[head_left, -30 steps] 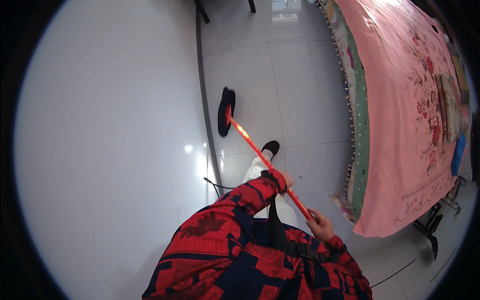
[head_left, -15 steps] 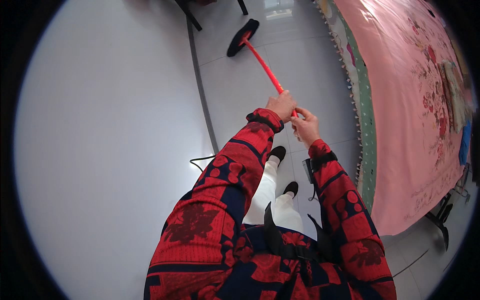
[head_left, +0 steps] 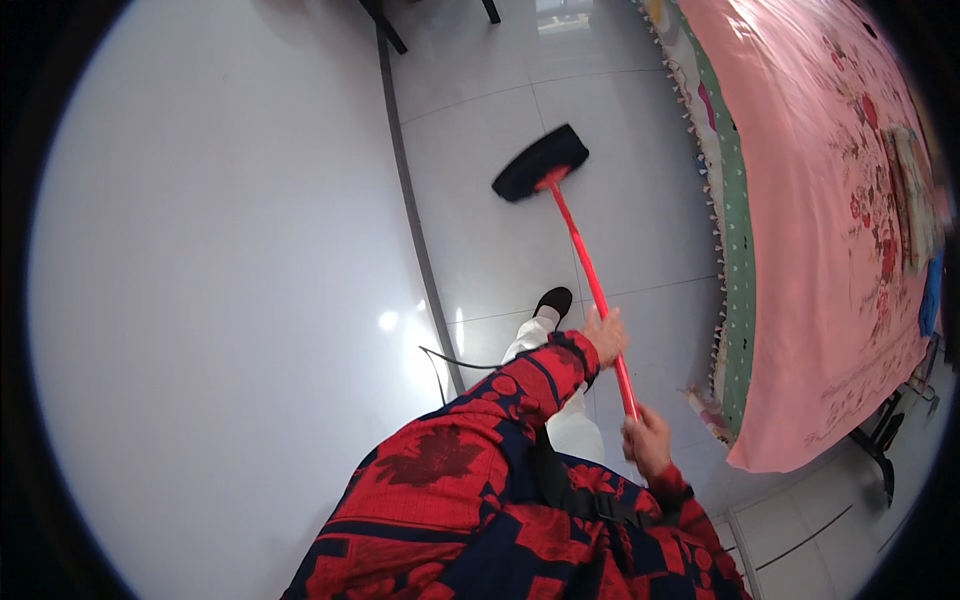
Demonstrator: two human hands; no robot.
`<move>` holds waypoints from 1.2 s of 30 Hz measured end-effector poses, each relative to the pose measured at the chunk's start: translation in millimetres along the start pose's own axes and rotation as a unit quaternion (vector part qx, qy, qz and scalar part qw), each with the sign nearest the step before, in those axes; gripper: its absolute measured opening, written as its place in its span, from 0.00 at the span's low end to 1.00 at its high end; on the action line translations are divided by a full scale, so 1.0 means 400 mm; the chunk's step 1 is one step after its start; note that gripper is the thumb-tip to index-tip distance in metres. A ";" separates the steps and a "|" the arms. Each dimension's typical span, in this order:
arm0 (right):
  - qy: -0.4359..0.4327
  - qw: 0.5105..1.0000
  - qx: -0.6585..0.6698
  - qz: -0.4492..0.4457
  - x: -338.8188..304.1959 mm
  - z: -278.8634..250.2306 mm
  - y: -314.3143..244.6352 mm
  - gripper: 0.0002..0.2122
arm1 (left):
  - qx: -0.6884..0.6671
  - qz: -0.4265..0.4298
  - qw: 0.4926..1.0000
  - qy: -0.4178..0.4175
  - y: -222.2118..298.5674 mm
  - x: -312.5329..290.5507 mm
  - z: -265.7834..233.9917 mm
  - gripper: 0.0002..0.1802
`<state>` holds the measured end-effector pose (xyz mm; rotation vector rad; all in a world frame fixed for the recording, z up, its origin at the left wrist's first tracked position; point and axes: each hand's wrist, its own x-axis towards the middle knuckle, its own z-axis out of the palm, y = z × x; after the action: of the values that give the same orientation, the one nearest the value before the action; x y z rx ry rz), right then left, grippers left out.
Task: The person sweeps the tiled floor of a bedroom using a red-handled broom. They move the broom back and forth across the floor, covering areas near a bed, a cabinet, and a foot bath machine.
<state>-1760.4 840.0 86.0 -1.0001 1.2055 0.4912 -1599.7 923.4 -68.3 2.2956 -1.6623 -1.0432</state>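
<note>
A broom with a red handle (head_left: pixel 587 262) and a wide black head (head_left: pixel 541 163) slants across the floor ahead of me. My left hand (head_left: pixel 605 337) is wrapped round the lower part of the handle. Near its top end my right hand (head_left: pixel 650 440) grips it too, close to my waist. The black head rests on or just over the pale tiles (head_left: pixel 480 240); I cannot tell which. My left forearm hides part of my legs, and one black shoe (head_left: pixel 554 301) shows beyond it.
To the right stands a bed with a pink flowered cover (head_left: pixel 800 250) and a tasselled green edge (head_left: pixel 738 240). A plain white wall (head_left: pixel 220 280) meets the floor at a dark grey skirting strip (head_left: pixel 404 190) on the left. Dark furniture legs (head_left: pixel 383 25) stand at the far end.
Both hands have drawn the broom toward me, the right hand back to my waist. The broom head has come nearer, moved right and turned more crosswise. My hands are farther apart on the handle.
</note>
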 end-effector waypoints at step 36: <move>-0.043 0.979 -0.078 -0.185 0.511 0.432 -0.507 0.08 | -0.111 -0.271 0.927 0.235 -0.491 0.050 -0.306 0.22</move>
<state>-1442.9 846.1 -23.8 -1.2928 0.8862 0.3328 -1368.9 947.0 -77.7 2.6225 -0.7108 -0.6199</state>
